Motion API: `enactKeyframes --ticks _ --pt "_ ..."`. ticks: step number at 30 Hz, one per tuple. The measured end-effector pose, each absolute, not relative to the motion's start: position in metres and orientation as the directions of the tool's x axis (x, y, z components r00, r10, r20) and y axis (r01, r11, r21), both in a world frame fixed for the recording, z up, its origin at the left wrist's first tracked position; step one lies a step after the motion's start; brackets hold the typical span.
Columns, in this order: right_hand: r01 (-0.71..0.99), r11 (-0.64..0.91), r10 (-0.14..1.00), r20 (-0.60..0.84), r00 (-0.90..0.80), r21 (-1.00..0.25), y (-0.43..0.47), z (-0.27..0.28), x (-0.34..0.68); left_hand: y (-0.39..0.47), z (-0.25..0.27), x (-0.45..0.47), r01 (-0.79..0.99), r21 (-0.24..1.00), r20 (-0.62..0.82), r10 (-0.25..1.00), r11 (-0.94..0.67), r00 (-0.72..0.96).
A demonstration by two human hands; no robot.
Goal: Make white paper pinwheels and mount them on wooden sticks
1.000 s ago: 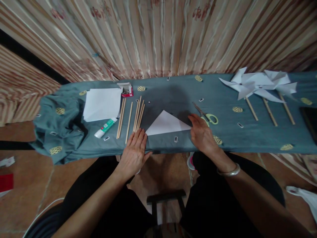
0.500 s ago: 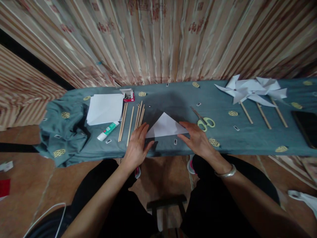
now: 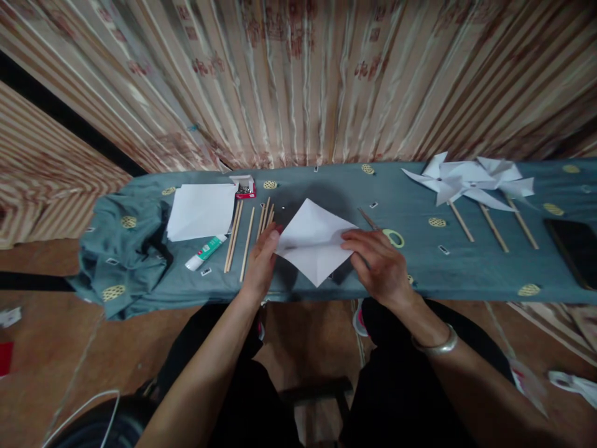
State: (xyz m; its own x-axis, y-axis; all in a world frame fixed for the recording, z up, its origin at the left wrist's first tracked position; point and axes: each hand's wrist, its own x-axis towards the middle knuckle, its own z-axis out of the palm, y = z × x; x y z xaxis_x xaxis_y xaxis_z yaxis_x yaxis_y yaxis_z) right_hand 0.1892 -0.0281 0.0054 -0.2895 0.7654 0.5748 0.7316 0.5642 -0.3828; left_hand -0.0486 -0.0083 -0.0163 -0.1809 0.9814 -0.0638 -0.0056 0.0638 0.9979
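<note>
A white paper square (image 3: 313,241), creased across the middle, lies unfolded like a diamond on the blue-grey cloth-covered table (image 3: 466,261). My left hand (image 3: 262,264) pinches its left corner. My right hand (image 3: 379,267) grips its right corner, thumb on top. The lower point of the paper is lifted a little off the cloth, near the table's front edge.
Several wooden sticks (image 3: 247,233), a glue tube (image 3: 205,251), a stack of white paper (image 3: 201,210) and a small red box of pins (image 3: 244,186) lie left. Green-handled scissors (image 3: 387,231) sit beside my right hand. Finished paper pinwheels (image 3: 466,180) and a dark phone (image 3: 574,250) lie right.
The paper was a folded triangle lying flat with both hands pressing beside it. Now both hands hold its side corners and it is opened into a diamond.
</note>
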Motion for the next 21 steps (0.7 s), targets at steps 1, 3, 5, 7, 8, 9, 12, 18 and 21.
enactKeyframes --ticks 1,3,5,7,8,9,12,18,21 --pt "0.73 0.563 0.766 0.575 -0.287 -0.387 -0.028 0.007 0.19 -0.004 -0.013 -0.047 -0.099 0.986 -0.145 0.978 0.131 -0.152" --pt "0.726 0.56 0.764 0.587 -0.267 -0.399 -0.026 0.009 0.192 0.002 -0.004 -0.045 -0.18 0.962 -0.225 0.97 0.206 -0.094" --pt "0.726 0.545 0.77 0.592 -0.236 -0.419 -0.025 0.011 0.198 0.007 0.005 -0.045 -0.165 0.963 -0.232 0.969 0.215 -0.09" --pt "0.729 0.517 0.791 0.576 -0.206 -0.448 -0.024 0.013 0.205 0.01 0.011 -0.046 -0.123 0.966 -0.239 0.967 0.227 -0.085" --pt "0.727 0.507 0.802 0.564 -0.199 -0.464 -0.025 0.014 0.208 0.011 0.013 -0.047 -0.097 0.966 -0.247 0.967 0.24 -0.066" --pt "0.719 0.503 0.811 0.55 -0.2 -0.48 -0.025 0.014 0.21 0.011 0.013 -0.047 -0.069 0.964 -0.258 0.965 0.255 -0.037" --pt "0.688 0.518 0.819 0.526 -0.229 -0.508 -0.03 0.012 0.214 0.01 0.01 -0.045 -0.005 0.949 -0.315 0.947 0.316 0.067" --pt "0.717 0.516 0.82 0.514 -0.253 -0.469 -0.027 0.001 0.221 0.005 -0.003 -0.032 0.079 0.927 -0.375 0.908 0.367 0.185" --pt "0.834 0.378 0.857 0.492 -0.152 -0.402 -0.017 -0.008 0.239 0.006 -0.007 -0.029 0.019 0.948 -0.318 0.947 0.318 0.047"
